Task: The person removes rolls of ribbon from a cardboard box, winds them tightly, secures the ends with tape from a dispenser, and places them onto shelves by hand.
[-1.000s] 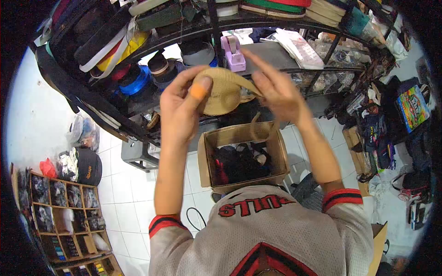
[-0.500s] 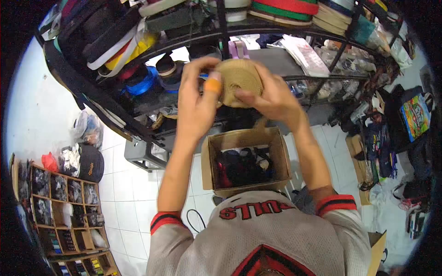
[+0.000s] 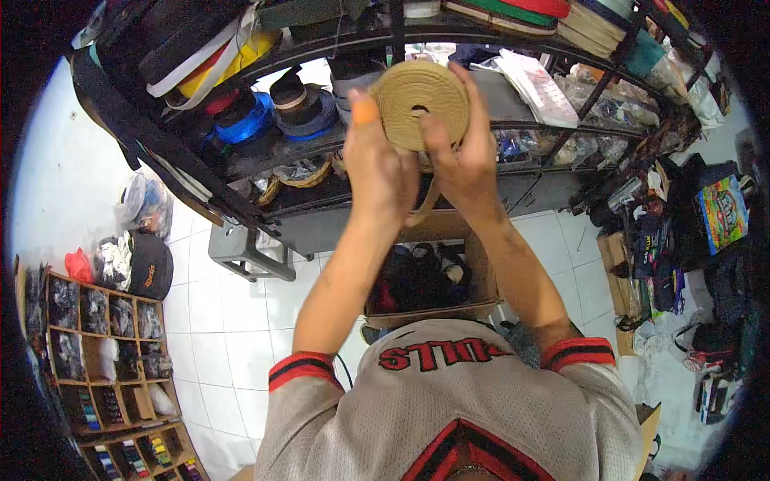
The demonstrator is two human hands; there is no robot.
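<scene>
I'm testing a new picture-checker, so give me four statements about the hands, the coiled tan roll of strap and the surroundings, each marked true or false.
1. The right hand grips the coiled tan roll of strap. True.
2. The bright orange wrap is on the right thumb. False: it is on the thumb of the left hand.
3. The open brown cardboard box is empty. False: dark items lie in it.
4. The grey plastic stool stands on white floor tiles. True.
</scene>
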